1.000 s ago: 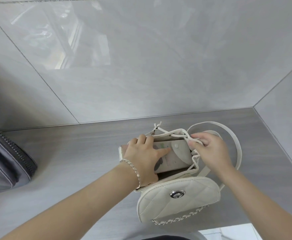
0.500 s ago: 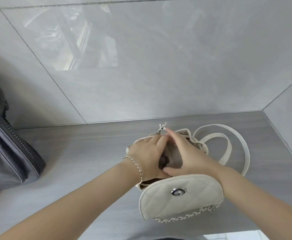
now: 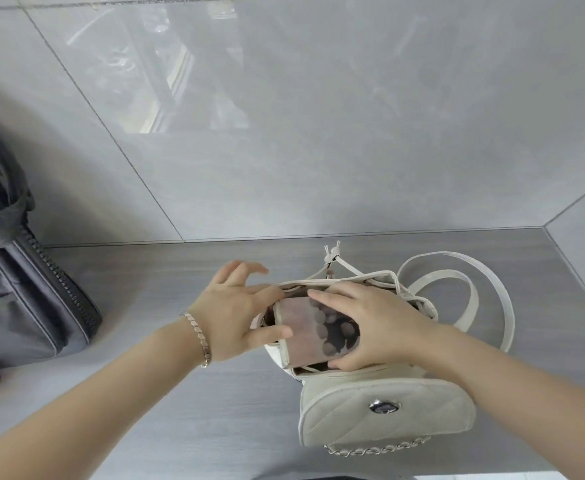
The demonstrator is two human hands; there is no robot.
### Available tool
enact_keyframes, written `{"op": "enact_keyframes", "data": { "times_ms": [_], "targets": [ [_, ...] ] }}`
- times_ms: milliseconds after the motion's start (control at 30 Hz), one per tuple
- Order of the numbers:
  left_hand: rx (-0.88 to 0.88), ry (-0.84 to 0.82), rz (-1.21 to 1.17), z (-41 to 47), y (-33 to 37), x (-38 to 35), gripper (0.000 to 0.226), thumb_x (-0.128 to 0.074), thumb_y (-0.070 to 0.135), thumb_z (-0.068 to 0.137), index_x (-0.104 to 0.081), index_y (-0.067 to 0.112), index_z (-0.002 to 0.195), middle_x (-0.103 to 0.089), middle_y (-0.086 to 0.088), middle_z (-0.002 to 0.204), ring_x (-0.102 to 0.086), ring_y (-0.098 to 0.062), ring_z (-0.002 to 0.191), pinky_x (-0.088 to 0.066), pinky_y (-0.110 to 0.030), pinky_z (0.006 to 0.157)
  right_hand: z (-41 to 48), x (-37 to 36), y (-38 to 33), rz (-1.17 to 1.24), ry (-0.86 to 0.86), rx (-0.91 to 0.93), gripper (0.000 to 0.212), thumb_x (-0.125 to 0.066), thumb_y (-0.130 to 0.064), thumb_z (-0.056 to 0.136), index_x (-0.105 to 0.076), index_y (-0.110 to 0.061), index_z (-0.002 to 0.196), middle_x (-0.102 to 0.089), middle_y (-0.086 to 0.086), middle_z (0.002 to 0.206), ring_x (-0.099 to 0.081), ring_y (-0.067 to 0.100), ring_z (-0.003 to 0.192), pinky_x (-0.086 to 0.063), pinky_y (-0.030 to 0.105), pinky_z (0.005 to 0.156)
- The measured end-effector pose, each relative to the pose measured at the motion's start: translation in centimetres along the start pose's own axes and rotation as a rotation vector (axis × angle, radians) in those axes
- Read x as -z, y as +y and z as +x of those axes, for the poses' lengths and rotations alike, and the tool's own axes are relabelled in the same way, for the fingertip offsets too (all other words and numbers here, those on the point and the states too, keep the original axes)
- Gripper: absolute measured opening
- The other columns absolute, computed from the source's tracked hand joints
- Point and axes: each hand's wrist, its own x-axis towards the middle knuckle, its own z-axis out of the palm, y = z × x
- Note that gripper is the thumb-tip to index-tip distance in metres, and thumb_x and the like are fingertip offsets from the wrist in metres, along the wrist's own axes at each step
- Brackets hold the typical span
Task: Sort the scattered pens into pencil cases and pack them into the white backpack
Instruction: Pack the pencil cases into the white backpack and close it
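The white quilted backpack (image 3: 388,434) lies on the grey table with its drawstring mouth facing away from me. A pale pink pencil case (image 3: 301,330) with dark blotches sits partly inside that mouth, its left end sticking out. My right hand (image 3: 384,327) grips the case, fingers over its top and thumb under its near edge. My left hand (image 3: 228,313) is at the mouth's left side. Its thumb and forefinger touch the case's left end and the rim, and its other fingers are lifted. No loose pens are visible.
A dark grey zipped bag (image 3: 14,289) stands at the left edge of the table (image 3: 180,393). Tiled walls close off the back and the right corner. The backpack's white straps (image 3: 474,296) loop out to the right.
My right hand has moved from the bag's rim onto the pencil case and taken hold of it. My left hand has let go of the case and slid to the left side of the opening.
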Motion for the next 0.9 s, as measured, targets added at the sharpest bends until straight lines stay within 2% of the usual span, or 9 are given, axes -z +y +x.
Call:
{"op": "enact_keyframes", "data": {
  "times_ms": [167, 233, 333, 433, 533, 600, 700, 800, 900],
  "targets": [
    [0.015, 0.108, 0.05, 0.0, -0.4, -0.6, 0.071, -0.015, 0.064, 0.089, -0.071, 0.021, 0.081, -0.068, 0.018, 0.071, -0.042, -0.016, 0.104, -0.027, -0.04, 0.096, 0.1, 0.8, 0.0, 0.107, -0.092, -0.078, 0.094, -0.077, -0.043, 0.063, -0.027, -0.039, 0.141, -0.038, -0.026, 0.128, -0.04, -0.008, 0.115, -0.035, 0.011, 0.092],
    [0.063, 0.107, 0.056, 0.0, -0.1, -0.4, 0.073, -0.013, 0.066, 0.088, -0.072, 0.026, 0.076, -0.067, 0.02, 0.069, -0.041, -0.015, 0.103, -0.036, -0.035, 0.092, 0.2, 1.2, 0.1, 0.132, -0.105, -0.081, 0.092, -0.078, -0.041, 0.062, -0.029, -0.039, 0.14, -0.04, -0.026, 0.127, -0.038, -0.011, 0.111, -0.032, 0.008, 0.091],
    [0.069, 0.078, 0.074, -0.6, 0.2, 0.0, 0.071, -0.012, 0.067, 0.088, -0.072, 0.03, 0.076, -0.068, 0.021, 0.076, -0.041, -0.016, 0.103, -0.046, -0.036, 0.082, 0.2, 1.2, 0.2, 0.138, -0.132, -0.089, 0.091, -0.078, -0.038, 0.06, -0.033, -0.04, 0.139, -0.04, -0.029, 0.119, -0.039, -0.012, 0.11, -0.032, 0.006, 0.09],
    [0.039, 0.05, 0.103, -1.6, 0.4, -0.2, 0.071, -0.013, 0.067, 0.087, -0.07, 0.03, 0.065, -0.068, 0.02, 0.088, -0.041, -0.02, 0.107, -0.048, -0.038, 0.081, 0.2, 1.1, 0.5, 0.193, -0.111, -0.111, 0.093, -0.08, -0.035, 0.059, -0.033, -0.04, 0.139, -0.035, -0.041, 0.11, -0.039, -0.018, 0.107, -0.028, -0.004, 0.088],
    [0.058, -0.088, 0.043, -2.2, 1.0, -0.1, 0.073, -0.012, 0.073, 0.084, -0.068, 0.03, 0.063, -0.065, 0.019, 0.095, -0.045, -0.026, 0.113, -0.05, -0.043, 0.08, 0.2, 0.9, 0.6, 0.225, -0.081, -0.126, 0.095, -0.082, -0.034, 0.059, -0.032, -0.039, 0.139, -0.029, -0.044, 0.108, -0.036, -0.019, 0.105, -0.025, -0.009, 0.083],
    [0.158, -0.239, -0.157, -2.1, 1.5, 0.1, 0.08, -0.011, 0.086, 0.069, -0.069, 0.031, 0.076, -0.051, 0.026, 0.107, -0.034, -0.032, 0.128, -0.037, -0.051, 0.095, 0.2, 0.6, 0.5, 0.216, -0.06, -0.118, 0.095, -0.082, -0.033, 0.059, -0.032, -0.039, 0.139, -0.032, -0.038, 0.112, -0.033, -0.017, 0.107, -0.026, -0.008, 0.084],
    [0.334, -0.374, -0.355, -2.4, 2.3, -0.1, 0.102, -0.003, 0.096, 0.045, -0.068, 0.033, 0.092, -0.027, 0.038, 0.106, 0.0, -0.02, 0.138, -0.01, -0.045, 0.11, 0.3, 0.4, 0.3, 0.176, -0.048, -0.107, 0.094, -0.082, -0.034, 0.059, -0.033, -0.037, 0.139, -0.037, -0.029, 0.116, -0.038, -0.011, 0.108, -0.031, 0.0, 0.085],
    [0.4, -0.39, -0.381, -2.5, 3.0, -0.4, 0.108, 0.003, 0.097, 0.037, -0.068, 0.031, 0.085, -0.024, 0.041, 0.105, 0.002, -0.013, 0.136, -0.012, -0.042, 0.108, 0.5, 0.1, 0.3, 0.117, -0.017, -0.079, 0.094, -0.082, -0.035, 0.057, -0.036, -0.034, 0.138, -0.047, -0.018, 0.125, -0.045, 0.002, 0.114, -0.039, 0.017, 0.092],
    [0.365, -0.404, -0.322, -2.1, 3.2, -0.1, 0.112, 0.003, 0.097, 0.035, -0.071, 0.027, 0.083, -0.026, 0.037, 0.102, -0.005, -0.002, 0.117, -0.013, -0.03, 0.101, 0.6, -0.2, 0.6, 0.043, 0.005, -0.056, 0.094, -0.081, -0.041, 0.054, -0.037, -0.032, 0.137, -0.049, -0.013, 0.126, -0.047, 0.008, 0.115, -0.041, 0.024, 0.093]
  ]
}}
